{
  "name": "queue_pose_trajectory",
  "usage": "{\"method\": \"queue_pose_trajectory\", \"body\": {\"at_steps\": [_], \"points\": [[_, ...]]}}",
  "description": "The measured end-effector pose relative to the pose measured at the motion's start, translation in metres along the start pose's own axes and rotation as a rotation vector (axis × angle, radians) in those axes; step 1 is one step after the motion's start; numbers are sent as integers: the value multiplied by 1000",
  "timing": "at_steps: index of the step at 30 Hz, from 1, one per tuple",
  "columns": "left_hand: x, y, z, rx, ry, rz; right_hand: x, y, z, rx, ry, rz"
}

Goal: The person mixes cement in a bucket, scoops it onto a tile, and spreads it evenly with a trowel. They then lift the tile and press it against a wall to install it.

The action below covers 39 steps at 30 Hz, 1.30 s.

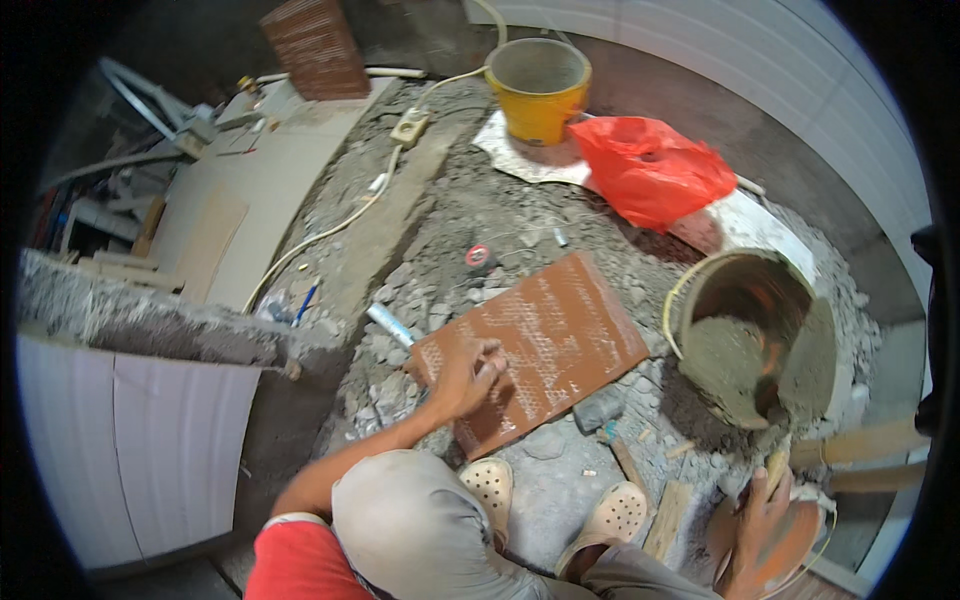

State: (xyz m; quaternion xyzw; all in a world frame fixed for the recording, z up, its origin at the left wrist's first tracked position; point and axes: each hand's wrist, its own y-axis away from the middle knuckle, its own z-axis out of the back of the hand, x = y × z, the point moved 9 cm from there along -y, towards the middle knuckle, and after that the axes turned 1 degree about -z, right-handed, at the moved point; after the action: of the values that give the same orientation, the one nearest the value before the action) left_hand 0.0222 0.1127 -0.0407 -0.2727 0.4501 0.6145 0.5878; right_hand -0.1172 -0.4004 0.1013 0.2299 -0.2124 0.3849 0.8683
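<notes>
My left hand (464, 382) is over the left part of a reddish-brown tile (560, 330), its fingers curled together and nothing visible in them. The tile lies tilted on the rubble with its ridged, white-streaked face up. I cannot tell whether the hand presses on it. At the lower right, my right hand (762, 525) is closed around the handle of a trowel (808, 370). Its blade, coated in grey mortar, stands against the near right rim of a bucket (690, 318). Wet mortar (722, 355) lies inside that bucket.
A yellow bucket (540, 112) and a red plastic bag (650, 170) stand at the back. A power strip (409, 128) with a pale cable runs along the left. Beyond my clogs (614, 512) lie a hammer (625, 458), a tape roll (479, 258) and broken rubble. Another brown tile (318, 50) leans far back.
</notes>
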Motion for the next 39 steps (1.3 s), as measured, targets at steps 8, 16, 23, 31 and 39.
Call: {"method": "queue_pose_trajectory", "body": {"at_steps": [8,16,23,31,39], "points": [[39,115,8,-203,-67,-74,24,-21,-33,-54,-180,96],[66,118,31,76,277,250,51,-9,-23,158,-543,261],[5,68,5,189,56,281,-8,18,36,104,-525,131],[-117,5,-37,279,53,116,-24,28,55,-17,-535,112],[-339,-61,-113,516,162,-258,40,16,152,-13,-387,201]]}}
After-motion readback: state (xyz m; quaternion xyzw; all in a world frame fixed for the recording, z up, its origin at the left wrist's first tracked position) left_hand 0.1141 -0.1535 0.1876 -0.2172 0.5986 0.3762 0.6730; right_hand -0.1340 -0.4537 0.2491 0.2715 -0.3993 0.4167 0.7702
